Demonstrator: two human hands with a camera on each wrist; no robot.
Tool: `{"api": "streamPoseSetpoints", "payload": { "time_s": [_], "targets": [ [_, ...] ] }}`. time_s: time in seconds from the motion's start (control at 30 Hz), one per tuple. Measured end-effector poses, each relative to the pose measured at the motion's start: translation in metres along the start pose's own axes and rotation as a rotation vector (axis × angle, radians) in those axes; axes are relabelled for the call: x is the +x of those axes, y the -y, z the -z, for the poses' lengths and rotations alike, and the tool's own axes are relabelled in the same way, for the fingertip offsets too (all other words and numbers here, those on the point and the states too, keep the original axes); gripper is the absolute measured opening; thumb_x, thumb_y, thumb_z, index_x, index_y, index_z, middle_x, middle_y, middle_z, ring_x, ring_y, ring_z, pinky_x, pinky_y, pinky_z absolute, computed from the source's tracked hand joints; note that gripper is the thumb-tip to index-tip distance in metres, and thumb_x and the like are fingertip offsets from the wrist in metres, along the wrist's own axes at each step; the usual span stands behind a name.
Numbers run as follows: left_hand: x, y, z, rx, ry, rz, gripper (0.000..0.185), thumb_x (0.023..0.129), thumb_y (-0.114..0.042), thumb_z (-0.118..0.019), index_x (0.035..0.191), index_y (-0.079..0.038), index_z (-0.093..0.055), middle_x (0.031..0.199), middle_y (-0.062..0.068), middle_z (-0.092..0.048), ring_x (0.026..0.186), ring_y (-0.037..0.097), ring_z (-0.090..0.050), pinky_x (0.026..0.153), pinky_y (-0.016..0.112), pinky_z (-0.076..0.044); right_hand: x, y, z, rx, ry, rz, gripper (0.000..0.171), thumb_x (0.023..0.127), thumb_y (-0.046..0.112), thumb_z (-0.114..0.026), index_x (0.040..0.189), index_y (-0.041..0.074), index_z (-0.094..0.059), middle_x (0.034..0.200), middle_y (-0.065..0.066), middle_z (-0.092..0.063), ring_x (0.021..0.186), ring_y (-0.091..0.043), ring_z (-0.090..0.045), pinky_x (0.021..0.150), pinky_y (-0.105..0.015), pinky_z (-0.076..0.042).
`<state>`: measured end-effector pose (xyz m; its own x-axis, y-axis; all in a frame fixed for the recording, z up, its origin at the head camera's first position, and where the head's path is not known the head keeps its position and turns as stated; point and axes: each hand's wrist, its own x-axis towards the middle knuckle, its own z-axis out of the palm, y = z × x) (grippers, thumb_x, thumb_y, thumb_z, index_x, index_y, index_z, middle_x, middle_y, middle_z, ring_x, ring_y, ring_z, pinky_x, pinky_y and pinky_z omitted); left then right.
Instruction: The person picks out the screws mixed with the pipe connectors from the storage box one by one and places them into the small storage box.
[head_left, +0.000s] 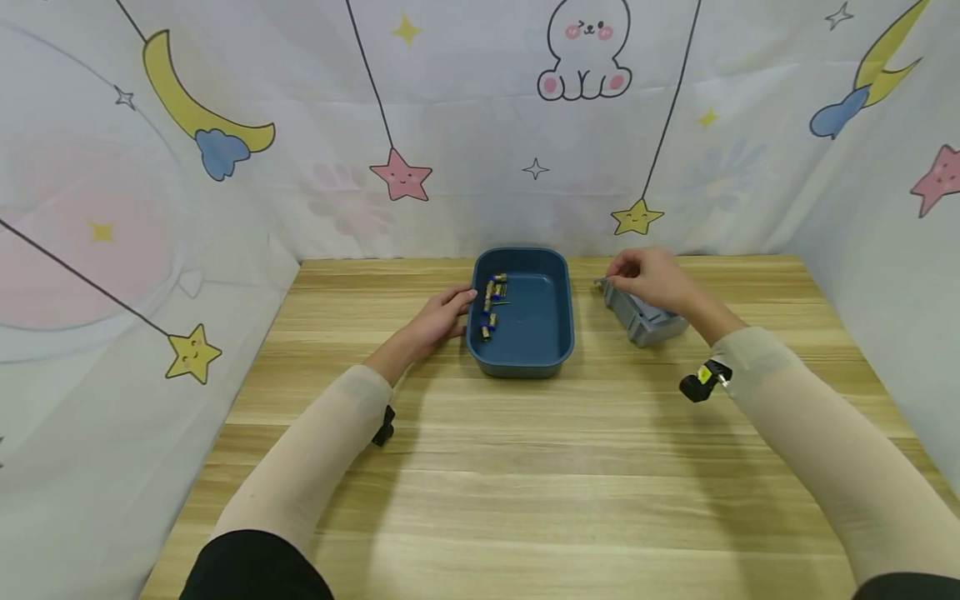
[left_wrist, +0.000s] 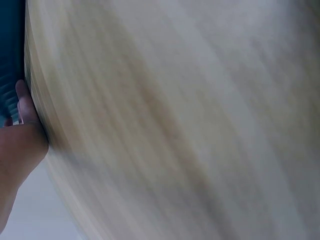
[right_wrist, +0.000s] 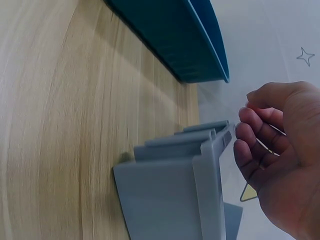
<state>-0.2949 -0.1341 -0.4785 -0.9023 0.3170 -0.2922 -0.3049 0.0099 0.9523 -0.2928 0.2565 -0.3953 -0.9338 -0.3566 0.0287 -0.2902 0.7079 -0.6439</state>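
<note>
A dark blue bin [head_left: 528, 333] stands near the back of the table. Several small gold-and-blue cylinders [head_left: 490, 297], like small batteries, lie along its left side. My left hand [head_left: 438, 321] rests against the bin's left wall, fingers at the rim; in the left wrist view it shows only at the left edge. To the right of the bin sits a grey plastic box [head_left: 651, 327]. Over the box's far end is my right hand [head_left: 651, 277], its fingers curled and thumb tip close to the index finger. Nothing shows between those fingertips.
The wood-grain table [head_left: 540, 475] extends in front of both containers. Behind and beside it hangs a white cloth [head_left: 465, 108] printed with stars and moons. A black wrist camera [head_left: 703, 382] sits under the right forearm.
</note>
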Motion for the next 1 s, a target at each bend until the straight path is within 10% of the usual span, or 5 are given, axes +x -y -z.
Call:
{"api": "streamPoseSetpoints", "payload": {
  "time_s": [1.0],
  "targets": [
    [0.0,0.001,-0.003,-0.007,0.001,-0.015,0.065,0.112,-0.038,-0.057,0.164,-0.006,-0.036,0.158,0.016,-0.048,0.143,0.027,-0.051,0.107,0.043,-0.055,0.02,0.024,-0.021,0.048,0.037,0.068,0.015,0.104,0.01,-0.067,0.109,-0.003,-0.071,0.099,-0.015,-0.07,0.09,-0.027,-0.063,0.076,-0.034,-0.05]
  ]
}}
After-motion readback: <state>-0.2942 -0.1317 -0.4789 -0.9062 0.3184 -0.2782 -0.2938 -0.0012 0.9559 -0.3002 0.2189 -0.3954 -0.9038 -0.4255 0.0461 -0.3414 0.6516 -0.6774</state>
